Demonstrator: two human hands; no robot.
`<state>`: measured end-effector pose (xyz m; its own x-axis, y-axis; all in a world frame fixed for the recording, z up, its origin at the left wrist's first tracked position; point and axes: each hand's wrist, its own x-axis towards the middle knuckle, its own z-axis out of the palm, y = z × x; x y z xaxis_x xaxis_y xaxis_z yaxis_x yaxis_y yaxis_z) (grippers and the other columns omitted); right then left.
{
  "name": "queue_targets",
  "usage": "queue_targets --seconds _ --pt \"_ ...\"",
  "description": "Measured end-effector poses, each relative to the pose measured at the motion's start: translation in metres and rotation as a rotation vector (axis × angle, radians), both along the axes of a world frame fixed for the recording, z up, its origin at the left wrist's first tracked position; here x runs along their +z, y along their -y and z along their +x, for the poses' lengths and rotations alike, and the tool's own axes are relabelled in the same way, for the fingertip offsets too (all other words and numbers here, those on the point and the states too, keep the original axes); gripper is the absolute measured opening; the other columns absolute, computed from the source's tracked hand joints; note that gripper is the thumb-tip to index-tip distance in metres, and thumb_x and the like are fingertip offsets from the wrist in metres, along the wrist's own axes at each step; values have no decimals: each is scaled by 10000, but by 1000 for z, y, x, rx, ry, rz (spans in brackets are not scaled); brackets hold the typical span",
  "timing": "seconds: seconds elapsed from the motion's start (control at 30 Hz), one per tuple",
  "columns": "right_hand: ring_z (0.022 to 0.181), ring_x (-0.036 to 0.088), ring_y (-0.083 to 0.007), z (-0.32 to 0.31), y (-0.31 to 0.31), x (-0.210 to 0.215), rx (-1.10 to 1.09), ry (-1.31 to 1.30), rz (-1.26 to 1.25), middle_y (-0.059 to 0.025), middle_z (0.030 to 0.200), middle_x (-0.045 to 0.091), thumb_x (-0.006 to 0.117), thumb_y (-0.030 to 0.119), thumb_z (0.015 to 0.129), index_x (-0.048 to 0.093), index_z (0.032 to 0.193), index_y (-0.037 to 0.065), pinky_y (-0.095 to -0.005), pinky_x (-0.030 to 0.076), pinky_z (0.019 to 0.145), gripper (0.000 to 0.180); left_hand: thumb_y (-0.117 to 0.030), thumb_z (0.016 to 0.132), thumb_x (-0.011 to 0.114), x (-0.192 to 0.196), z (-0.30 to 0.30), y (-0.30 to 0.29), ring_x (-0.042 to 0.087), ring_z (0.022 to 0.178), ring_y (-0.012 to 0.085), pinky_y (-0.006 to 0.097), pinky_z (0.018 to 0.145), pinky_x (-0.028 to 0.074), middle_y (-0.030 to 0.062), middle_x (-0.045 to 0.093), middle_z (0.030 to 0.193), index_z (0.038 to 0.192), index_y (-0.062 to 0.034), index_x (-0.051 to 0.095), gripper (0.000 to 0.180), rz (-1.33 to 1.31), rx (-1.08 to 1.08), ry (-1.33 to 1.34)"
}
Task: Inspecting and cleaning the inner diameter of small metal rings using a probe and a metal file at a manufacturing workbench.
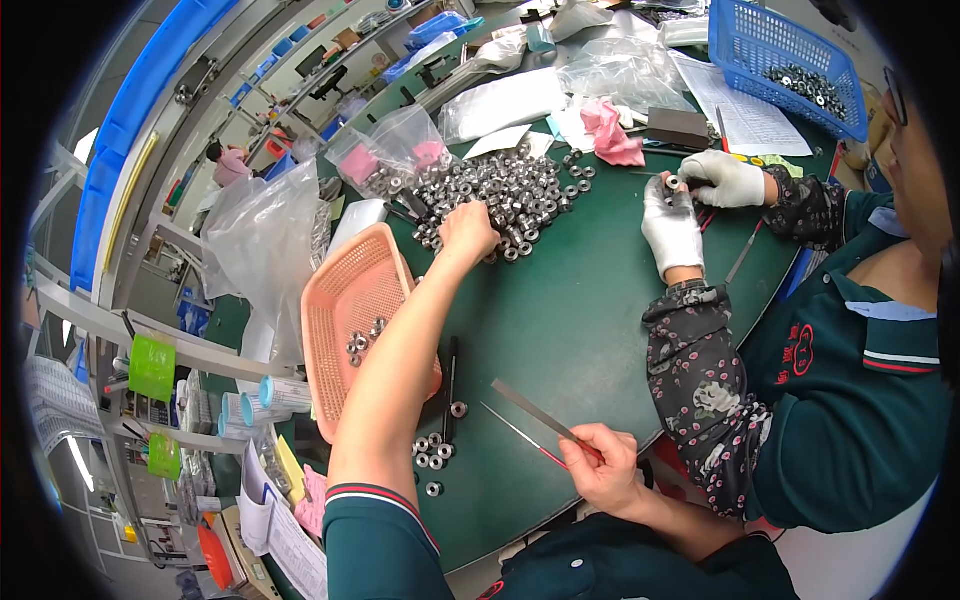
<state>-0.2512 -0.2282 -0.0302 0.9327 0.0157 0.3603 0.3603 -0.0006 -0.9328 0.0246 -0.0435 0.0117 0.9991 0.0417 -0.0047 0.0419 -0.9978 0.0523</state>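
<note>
Rings (520, 195) lie heaped on the far part of the green table (530, 320), with a few inside the pink basket (345, 285) and a small loose group near its close end. The left arm stretches forward from the lower edge, its forearm passing over the basket's right side; the left hand (468, 232) is back-up, fingers bent down into the heap's near edge. Whether they grip a ring cannot be told. The right forearm angles in low from the lower right, and the right hand (605, 465), well apart from the left, is curled around two tools (532, 408), blades pointing up and leftward.
</note>
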Motion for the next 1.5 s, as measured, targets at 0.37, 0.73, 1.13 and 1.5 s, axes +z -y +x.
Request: queue_targets --seconds 0.37,0.73,1.13,1.5 --pt "381 356 -84 -7 1 -5 -24 3 40 14 451 363 636 10 754 555 761 -1 -242 287 381 82 -211 828 615 71 -115 -34 476 639 74 225 586 389 -41 496 654 914 -69 558 176 -1666 18 -487" --pt "424 305 -8 -6 -3 -8 -5 3 41 61 492 396 589 -8 798 549 801 -9 -188 209 394 40 -224 896 507 20 -325 -23 372 725 94 211 571 342 18 368 872 1017 -49 453 220 -2701 438 -200" --pt "476 322 9 -12 -6 -9 -79 -65 41 72 538 431 575 8 828 536 804 -6 -161 216 433 48 -211 893 516 -3 -350 -52 521 781 128 234 589 400 76 566 969 1032 -65 541 203 -2585 465 -106" --pt "505 285 23 -14 -11 -16 -103 -63 80 103 582 413 557 23 849 555 836 -2 -148 200 452 28 -193 909 470 1 -386 -91 475 626 115 233 489 373 52 496 728 933 0 535 205 -1566 522 256"
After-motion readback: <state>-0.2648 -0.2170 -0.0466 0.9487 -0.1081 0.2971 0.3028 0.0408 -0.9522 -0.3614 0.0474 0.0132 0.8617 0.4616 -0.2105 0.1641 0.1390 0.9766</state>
